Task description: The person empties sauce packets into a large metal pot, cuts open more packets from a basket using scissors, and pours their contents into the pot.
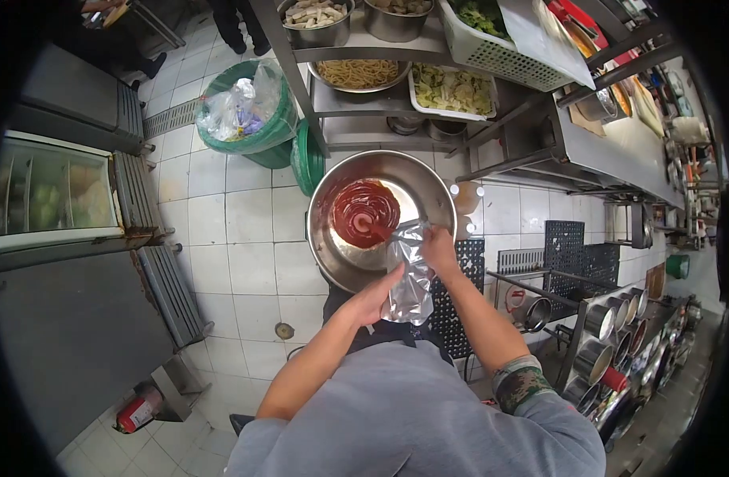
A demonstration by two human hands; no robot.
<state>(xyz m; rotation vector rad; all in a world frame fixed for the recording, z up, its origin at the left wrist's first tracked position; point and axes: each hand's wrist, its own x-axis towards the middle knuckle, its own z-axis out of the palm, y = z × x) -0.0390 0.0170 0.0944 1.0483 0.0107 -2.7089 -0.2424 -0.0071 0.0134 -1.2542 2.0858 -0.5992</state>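
A silver foil pouch (410, 282) is held between my two hands over a large steel pot (420, 179). Red sauce (366, 208) runs from the pouch's mouth and lies in a swirled pool on the pot's bottom. My left hand (376, 298) grips the pouch's lower left side, near the pot's front rim. Around the upper right edge of the pouch my right hand (438, 251) is closed, close to its mouth. Part of the fingers of both hands is hidden behind the foil.
Left of the pot stands a green bin (257, 135) lined with a plastic bag. A steel shelf (428, 48) behind holds noodles (360, 73) and a tray of cut cabbage (452, 91). To the right are jugs (468, 195), black mats (565, 246) and a rack of pots (595, 358).
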